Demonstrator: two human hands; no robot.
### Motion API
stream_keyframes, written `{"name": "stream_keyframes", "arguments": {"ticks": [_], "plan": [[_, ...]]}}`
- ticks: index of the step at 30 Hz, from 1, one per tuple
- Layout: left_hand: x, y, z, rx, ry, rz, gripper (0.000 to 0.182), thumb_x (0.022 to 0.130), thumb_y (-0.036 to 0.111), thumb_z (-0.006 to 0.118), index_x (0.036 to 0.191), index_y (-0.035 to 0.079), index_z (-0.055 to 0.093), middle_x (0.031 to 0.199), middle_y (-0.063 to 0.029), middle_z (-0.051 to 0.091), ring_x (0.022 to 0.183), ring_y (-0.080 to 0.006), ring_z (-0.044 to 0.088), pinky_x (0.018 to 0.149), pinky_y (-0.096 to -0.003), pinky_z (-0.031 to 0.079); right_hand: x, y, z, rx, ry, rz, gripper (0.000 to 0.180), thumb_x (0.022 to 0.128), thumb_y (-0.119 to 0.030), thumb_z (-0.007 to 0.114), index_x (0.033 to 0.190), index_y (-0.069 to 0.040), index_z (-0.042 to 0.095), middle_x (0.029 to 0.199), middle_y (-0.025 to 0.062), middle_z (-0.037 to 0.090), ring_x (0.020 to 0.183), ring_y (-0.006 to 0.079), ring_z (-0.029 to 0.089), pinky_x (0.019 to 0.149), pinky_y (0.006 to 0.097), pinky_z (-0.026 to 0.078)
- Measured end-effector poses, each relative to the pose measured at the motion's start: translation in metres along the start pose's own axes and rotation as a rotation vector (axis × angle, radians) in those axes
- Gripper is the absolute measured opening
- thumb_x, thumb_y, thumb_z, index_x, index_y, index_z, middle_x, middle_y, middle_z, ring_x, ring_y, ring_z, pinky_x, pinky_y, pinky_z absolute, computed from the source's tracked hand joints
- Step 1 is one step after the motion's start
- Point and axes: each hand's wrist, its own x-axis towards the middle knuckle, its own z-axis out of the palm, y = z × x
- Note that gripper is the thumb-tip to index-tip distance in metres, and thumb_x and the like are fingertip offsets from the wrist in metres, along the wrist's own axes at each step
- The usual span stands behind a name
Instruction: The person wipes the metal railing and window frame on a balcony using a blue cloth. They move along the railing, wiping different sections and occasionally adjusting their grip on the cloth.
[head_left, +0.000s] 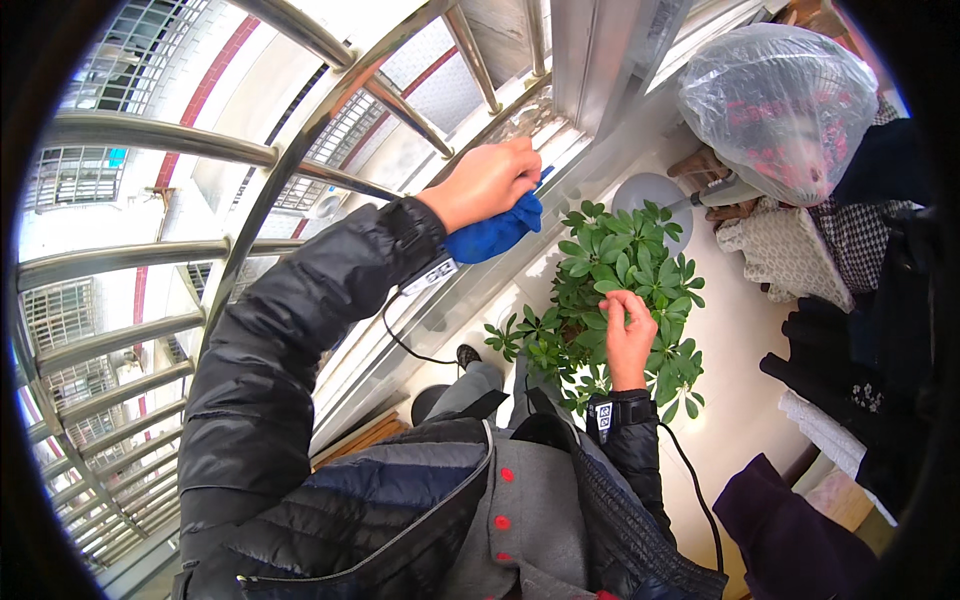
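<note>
My left hand (491, 180) is closed on a bunched blue cloth (495, 232), which hangs below the palm. The hand is over the sliding-window track (566, 146), beside the metal bars; whether the cloth touches the track is hidden. Lower and to the right, my right hand (630, 330) is over a leafy green potted plant (622, 255). Its fingers are curled close together, right by a leaf (616, 286). Whether they pinch that leaf or only pass above it, I cannot tell. Leaves cover most of the plant's pot.
Stainless steel window bars (255, 199) curve along the left, with a building outside. At the upper right stands a fan head wrapped in clear plastic (780, 112), on a round grey base (649, 199). Dark clothes (847, 375) lie along the right. Black cables (697, 480) run from both wrists.
</note>
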Motion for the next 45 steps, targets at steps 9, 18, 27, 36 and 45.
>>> {"name": "stream_keyframes", "arguments": {"ticks": [9,18,27,36,45], "plan": [[0.060,0.000,0.024,0.244,0.154,0.064,0.012,0.090,0.018,0.067,0.096,0.008,0.069,0.095,-0.0108,0.062,0.087,-0.0372,0.066,0.074,-0.0478,0.054,0.005,0.003,-0.006,0.089,0.016,-0.009,0.012,0.098,-0.005,0.062,0.100,0.000,0.072,0.087,0.0100,0.073,0.082,0.0212,0.070,0.077,0.0327,0.051],[-0.036,0.000,0.010,0.108,0.127,0.065,0.014,0.089,0.009,0.067,0.102,0.006,0.071,0.099,-0.0131,0.062,0.092,-0.0383,0.065,0.078,-0.0474,0.052,-0.020,-0.024,0.025,0.068,-0.073,-0.042,0.011,0.097,-0.007,0.063,0.098,-0.001,0.072,0.085,0.0095,0.074,0.080,0.0210,0.072,0.076,0.0331,0.052],[-0.240,0.040,-0.026,0.246,0.073,-0.013,0.004,0.078,0.007,0.067,0.080,0.011,0.068,0.085,-0.0060,0.061,0.089,-0.0295,0.063,0.075,-0.0433,0.046,-0.058,-0.057,0.051,0.086,-0.137,-0.135,0.012,0.097,-0.004,0.062,0.100,0.001,0.072,0.088,0.0101,0.074,0.080,0.0180,0.071,0.075,0.0313,0.053],[-0.445,0.083,-0.054,0.343,-0.047,-0.306,0.010,0.074,0.005,0.068,0.082,0.010,0.065,0.086,-0.0062,0.058,0.092,-0.0290,0.059,0.081,-0.0420,0.045,-0.092,-0.091,0.098,0.092,-0.293,-0.268,0.011,0.097,-0.005,0.062,0.100,0.001,0.071,0.087,0.0100,0.074,0.079,0.0190,0.070,0.074,0.0326,0.052],[-0.464,0.086,-0.053,0.216,0.066,-0.378,0.010,0.078,0.003,0.067,0.087,0.006,0.063,0.087,-0.0129,0.058,0.088,-0.0361,0.060,0.075,-0.0467,0.049,-0.096,-0.075,0.082,0.008,-0.301,-0.186,0.012,0.099,-0.005,0.061,0.101,0.000,0.071,0.088,0.0074,0.073,0.083,0.0162,0.068,0.077,0.0301,0.051]]}}
